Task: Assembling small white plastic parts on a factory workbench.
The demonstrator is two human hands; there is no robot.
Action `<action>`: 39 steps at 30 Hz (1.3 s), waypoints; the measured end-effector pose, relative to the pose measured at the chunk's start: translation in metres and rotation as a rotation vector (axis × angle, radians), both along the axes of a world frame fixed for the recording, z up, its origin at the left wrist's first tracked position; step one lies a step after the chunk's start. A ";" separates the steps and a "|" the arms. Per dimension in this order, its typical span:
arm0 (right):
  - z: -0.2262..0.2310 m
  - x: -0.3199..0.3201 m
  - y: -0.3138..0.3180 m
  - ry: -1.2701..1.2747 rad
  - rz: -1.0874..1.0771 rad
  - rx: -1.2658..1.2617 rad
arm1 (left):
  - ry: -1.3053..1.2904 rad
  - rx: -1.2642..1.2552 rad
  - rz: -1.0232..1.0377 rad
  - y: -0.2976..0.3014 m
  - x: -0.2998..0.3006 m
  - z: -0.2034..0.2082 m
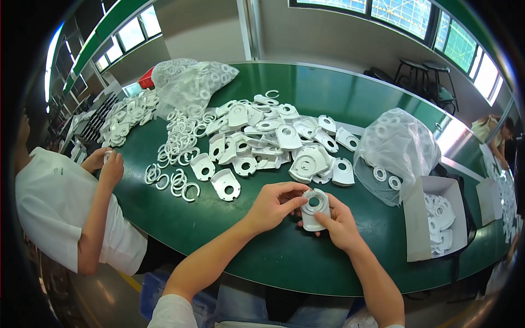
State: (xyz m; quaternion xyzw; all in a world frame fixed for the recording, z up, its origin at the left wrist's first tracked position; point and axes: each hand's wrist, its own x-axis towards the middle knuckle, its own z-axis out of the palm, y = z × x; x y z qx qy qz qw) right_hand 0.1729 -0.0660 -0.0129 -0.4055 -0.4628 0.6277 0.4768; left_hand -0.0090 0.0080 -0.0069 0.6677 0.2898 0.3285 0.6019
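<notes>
Over the near edge of the table I hold a white plastic housing [314, 221], flat with a squared lower end and a round hole near its top. My right hand [340, 223] is closed round its right side, the thumb lying on its face. My left hand [278, 205] pinches its upper left rim beside the hole; whether a loose ring sits between those fingers cannot be made out. Beyond my hands lies a heap of similar white housings [288, 136]. To the left of it are loose white rings [178, 143], several with a gap in them.
The table [262, 240] is green. A clear bag of rings [191, 82] stands at the back left, another plastic bag [396, 145] at right. A cardboard box [416, 229] of white parts stands at the right. At left a co-worker [71, 202] handles a small part.
</notes>
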 end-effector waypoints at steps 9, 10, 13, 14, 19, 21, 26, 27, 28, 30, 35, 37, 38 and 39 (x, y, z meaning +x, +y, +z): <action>-0.003 0.001 0.001 0.031 -0.040 0.041 | 0.022 0.321 0.050 -0.004 0.001 0.002; -0.003 0.001 0.002 0.036 -0.047 0.047 | 0.021 0.320 0.047 -0.005 0.001 0.003; -0.006 0.002 0.001 0.062 -0.070 0.035 | -0.012 0.333 0.052 -0.007 0.003 0.006; -0.006 0.002 0.001 0.084 -0.086 0.018 | -0.025 0.346 0.045 -0.007 0.004 0.006; -0.006 0.000 0.001 0.015 -0.064 0.086 | -0.054 0.267 0.024 -0.006 0.004 0.002; -0.005 -0.001 0.001 0.004 -0.053 0.126 | -0.088 0.108 0.103 -0.011 0.006 0.008; -0.005 -0.001 0.000 0.080 -0.102 0.055 | -0.024 0.426 0.159 -0.009 0.008 0.005; -0.005 -0.001 0.000 0.079 -0.103 0.055 | -0.017 0.568 0.183 -0.009 0.009 0.004; -0.006 -0.002 0.000 0.058 -0.097 0.062 | -0.015 0.569 0.185 -0.008 0.008 0.002; -0.005 -0.004 0.001 0.038 -0.089 0.069 | -0.016 0.584 0.211 -0.006 0.006 -0.004; -0.002 -0.004 -0.001 0.018 -0.050 0.060 | -0.025 0.551 0.241 -0.008 0.007 0.000; -0.002 -0.004 -0.001 0.024 -0.059 0.062 | -0.011 0.535 0.264 -0.009 0.007 0.002; -0.001 -0.004 -0.001 0.032 -0.068 0.064 | -0.057 0.353 0.224 -0.008 0.008 0.002; -0.001 -0.004 -0.001 0.033 -0.067 0.064 | -0.102 0.171 0.184 -0.008 0.008 0.002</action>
